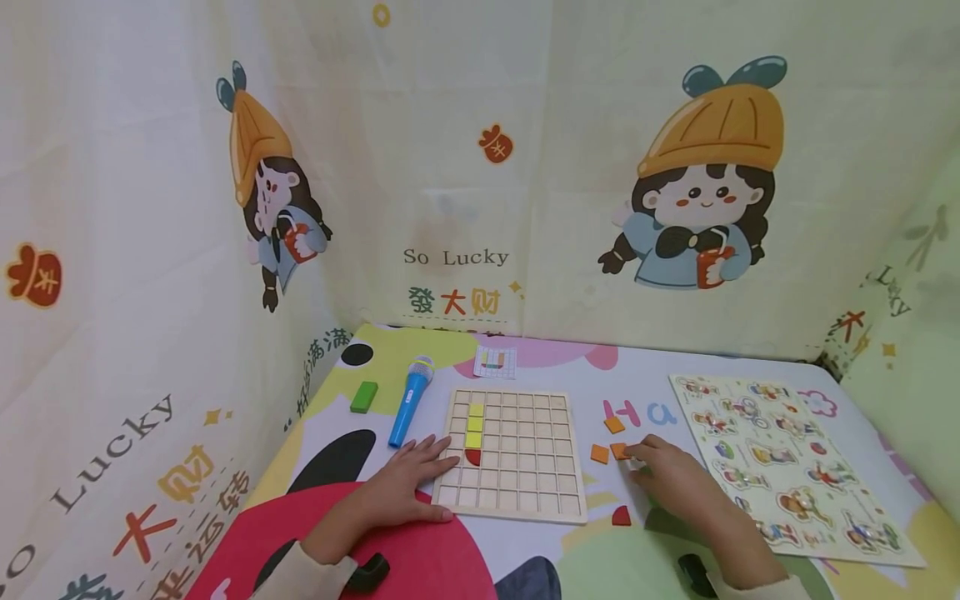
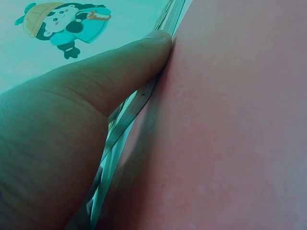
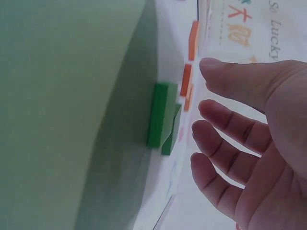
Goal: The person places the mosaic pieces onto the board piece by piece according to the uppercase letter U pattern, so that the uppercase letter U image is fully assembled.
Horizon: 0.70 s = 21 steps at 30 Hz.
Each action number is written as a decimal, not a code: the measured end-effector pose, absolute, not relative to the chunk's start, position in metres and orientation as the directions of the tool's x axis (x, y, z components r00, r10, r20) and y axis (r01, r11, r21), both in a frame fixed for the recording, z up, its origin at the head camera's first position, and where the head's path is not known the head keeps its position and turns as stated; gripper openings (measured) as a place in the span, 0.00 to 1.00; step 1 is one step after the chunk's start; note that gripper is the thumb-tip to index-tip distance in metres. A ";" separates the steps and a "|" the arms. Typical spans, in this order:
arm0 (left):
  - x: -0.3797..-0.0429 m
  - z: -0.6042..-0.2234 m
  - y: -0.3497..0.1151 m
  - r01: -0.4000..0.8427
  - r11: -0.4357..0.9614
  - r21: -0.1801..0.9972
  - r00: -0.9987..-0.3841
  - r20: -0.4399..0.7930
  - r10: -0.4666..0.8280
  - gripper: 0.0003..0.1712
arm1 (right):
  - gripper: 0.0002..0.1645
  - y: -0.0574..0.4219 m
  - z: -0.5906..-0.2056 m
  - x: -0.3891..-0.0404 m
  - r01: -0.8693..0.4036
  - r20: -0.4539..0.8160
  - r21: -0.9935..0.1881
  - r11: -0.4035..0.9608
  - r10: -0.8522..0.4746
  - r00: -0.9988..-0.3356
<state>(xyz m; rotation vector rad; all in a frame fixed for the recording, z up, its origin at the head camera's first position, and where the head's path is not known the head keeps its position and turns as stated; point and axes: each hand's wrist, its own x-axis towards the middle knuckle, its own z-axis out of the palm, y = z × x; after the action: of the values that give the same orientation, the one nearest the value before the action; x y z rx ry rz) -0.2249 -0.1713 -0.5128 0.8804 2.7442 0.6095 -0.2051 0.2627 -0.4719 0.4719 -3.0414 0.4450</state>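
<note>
A wooden grid board (image 1: 517, 504) lies on the table, with a column of yellow squares (image 1: 475, 425) and a red quarter-round piece (image 1: 472, 457) in its cells. My left hand (image 1: 401, 483) rests at the board's left front corner, fingers spread over the left edge. In the left wrist view its thumb (image 2: 139, 57) lies along the board's edge. My right hand (image 1: 675, 475) is right of the board, fingertips right at one of several orange squares (image 1: 599, 453). The right wrist view shows its thumb and fingers apart, nothing between them, near green blocks (image 3: 160, 115).
A blue toy microphone (image 1: 408, 404) and a green block (image 1: 363, 397) lie left of the board. Behind it is a small pattern card (image 1: 495, 362). Another red quarter-round piece (image 1: 621, 516) lies front right. A picture puzzle board (image 1: 795, 467) occupies the right side.
</note>
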 end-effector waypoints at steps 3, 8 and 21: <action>-0.225 -0.513 -0.171 0.503 0.742 0.443 -0.807 -0.066 0.587 0.52 | 0.17 0.269 -0.474 -0.204 -0.293 0.071 -0.267 0.918 -0.285 -0.956; -0.225 -0.513 -0.170 0.502 0.741 0.445 -0.808 -0.062 0.585 0.52 | 0.17 0.279 -0.478 -0.203 -0.282 0.061 -0.261 0.923 -0.276 -0.959; -0.226 -0.515 -0.170 0.511 0.742 0.435 -0.808 -0.053 0.587 0.52 | 0.21 0.286 -0.474 -0.209 -0.146 -0.101 -0.233 0.962 -0.173 -0.980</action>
<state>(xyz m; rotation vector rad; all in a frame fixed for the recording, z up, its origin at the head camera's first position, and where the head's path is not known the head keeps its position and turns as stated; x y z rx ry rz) -0.2257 -0.1703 -0.5153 0.8768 2.7555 0.6068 -0.2092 0.2860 -0.4739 0.2636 -3.2308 0.3689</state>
